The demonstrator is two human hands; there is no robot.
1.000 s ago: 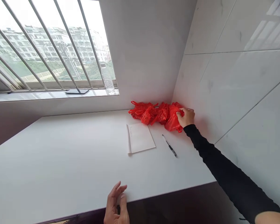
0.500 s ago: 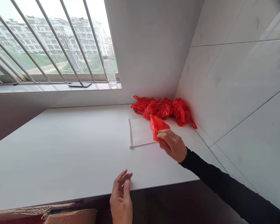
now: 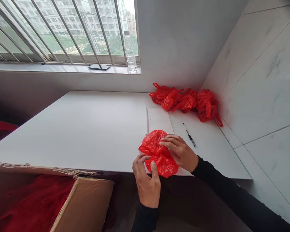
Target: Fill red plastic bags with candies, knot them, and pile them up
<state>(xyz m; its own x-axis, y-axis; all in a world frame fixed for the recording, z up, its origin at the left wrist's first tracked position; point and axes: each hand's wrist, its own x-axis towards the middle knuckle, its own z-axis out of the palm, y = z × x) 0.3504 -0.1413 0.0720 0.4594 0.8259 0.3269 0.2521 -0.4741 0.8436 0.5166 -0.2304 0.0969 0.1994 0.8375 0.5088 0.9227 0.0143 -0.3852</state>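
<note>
A crumpled red plastic bag (image 3: 157, 151) is at the front edge of the white table, its lower part reaching past the edge. My left hand (image 3: 147, 180) is at the bag's lower left, thumb and fingers apart and curved toward it. From the right, my right hand (image 3: 181, 151) reaches over the bag with fingers loosely stretched, their tips at its upper folds; its thumb is hidden. Just behind the bag lies a white paper pad (image 3: 159, 120) with small writing at its upper left. A black and clear pen (image 3: 189, 136) rests to the right of the pad.
Several knotted red plastic bags (image 3: 186, 101) lie at the table's back right corner by the tiled wall. An open cardboard box (image 3: 87, 199) with red material inside stands below the front edge. A phone (image 3: 99, 67) and a clear bottle (image 3: 130, 53) occupy the windowsill.
My right hand has brought the red bag from over the pad toward the front edge, uncovering the pen. My left hand has come up beside the bag. The view has shifted.
</note>
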